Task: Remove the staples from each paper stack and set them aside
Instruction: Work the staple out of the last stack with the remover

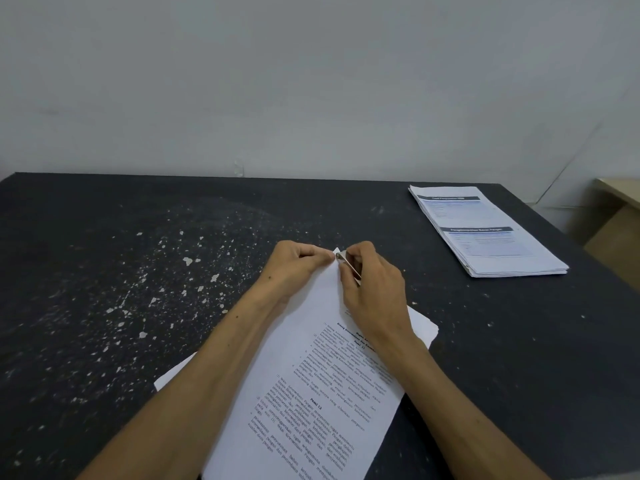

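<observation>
Both hands make a tight grip at the far corner of the printed paper stack (311,386). This stack lies slanted on the dark worktop (104,306), nearest to the person, with both forearms stretched over it, and another white sheet shows from under it at the left and right sides. I judge the slant brings the stapled corner within easy reach. The left hand (294,261) pinches the corner with curled fingers, probably to hold the pages still. The right hand (374,282) closes around a small metal tool (349,265), its tip at the same corner — the staple itself is too small to see, but I think it is there. Farther away, to the right, a second paper stack (485,233) lies flat and well apart — whether finished or waiting, I cannot tell.
</observation>
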A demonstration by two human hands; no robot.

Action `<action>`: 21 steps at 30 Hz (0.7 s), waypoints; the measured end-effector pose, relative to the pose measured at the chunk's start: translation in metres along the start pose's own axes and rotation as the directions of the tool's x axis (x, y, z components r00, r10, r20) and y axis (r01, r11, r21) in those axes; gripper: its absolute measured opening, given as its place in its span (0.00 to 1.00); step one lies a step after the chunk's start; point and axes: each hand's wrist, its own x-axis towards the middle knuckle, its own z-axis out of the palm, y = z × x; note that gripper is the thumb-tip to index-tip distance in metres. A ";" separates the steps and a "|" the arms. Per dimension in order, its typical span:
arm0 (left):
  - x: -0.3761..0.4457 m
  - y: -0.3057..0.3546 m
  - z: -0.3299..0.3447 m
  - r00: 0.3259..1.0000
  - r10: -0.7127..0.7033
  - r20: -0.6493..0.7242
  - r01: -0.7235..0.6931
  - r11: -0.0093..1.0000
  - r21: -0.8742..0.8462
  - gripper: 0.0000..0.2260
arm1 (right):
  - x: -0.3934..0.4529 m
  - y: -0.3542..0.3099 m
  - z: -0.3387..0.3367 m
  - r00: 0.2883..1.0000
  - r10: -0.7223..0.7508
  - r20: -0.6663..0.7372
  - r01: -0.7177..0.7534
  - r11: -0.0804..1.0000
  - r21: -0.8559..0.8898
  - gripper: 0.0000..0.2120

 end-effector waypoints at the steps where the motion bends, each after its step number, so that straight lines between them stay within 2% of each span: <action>1: 0.000 0.000 0.001 1.000 0.008 -0.011 -0.008 1.000 0.004 0.03 | 0.000 0.001 0.002 0.999 0.036 -0.005 -0.036 0.998 0.050 0.08; 4: -0.002 0.001 0.002 0.999 0.027 -0.033 -0.026 0.999 0.034 0.04 | 0.000 0.003 0.001 0.989 0.143 -0.023 -0.133 0.961 0.242 0.09; 8: -0.007 0.001 0.009 0.999 0.036 -0.007 -0.036 0.998 0.060 0.03 | 0.007 0.005 -0.004 0.972 0.217 -0.093 -0.156 0.885 0.439 0.10; 11: -0.009 0.003 0.011 0.999 0.028 -0.029 -0.026 0.997 0.079 0.04 | 0.009 0.005 -0.006 0.969 0.226 -0.102 -0.168 0.900 0.402 0.10; 13: -0.008 0.003 0.010 0.999 0.014 -0.042 -0.010 0.996 0.084 0.04 | 0.007 0.005 -0.009 0.979 0.181 -0.096 -0.138 0.930 0.341 0.09; 16: -0.006 0.003 0.010 0.999 -0.014 -0.048 0.018 0.997 0.081 0.04 | 0.001 0.007 -0.012 0.992 0.111 -0.060 -0.094 0.966 0.239 0.07; 21: -0.008 0.004 0.010 0.999 0.003 -0.040 0.001 0.995 0.098 0.05 | 0.000 0.009 -0.011 0.995 0.100 0.013 -0.100 0.986 0.130 0.07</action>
